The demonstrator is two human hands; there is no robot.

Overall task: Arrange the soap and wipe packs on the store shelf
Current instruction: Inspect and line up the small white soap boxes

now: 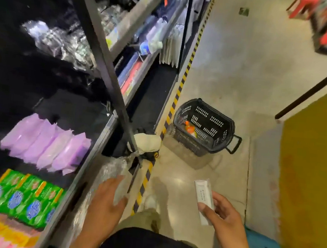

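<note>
Packs shelved, one box held.
Purple packs (46, 145) lean in a row beside flat green packs (23, 196) on the shelf (70, 111); the right hand (223, 216) grips a white box (204, 201).

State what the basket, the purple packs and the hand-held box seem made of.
Basket: rigid black plastic, matte, moulded slots. Purple packs: soft plastic film, glossy, crimped ends. Box in the right hand: probably white card, flat faces and sharp edges.

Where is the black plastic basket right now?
Head view, centre-right: the black perforated plastic basket sits on the grey floor beside the yellow-and-black striped tape, right of the shelf.
</note>
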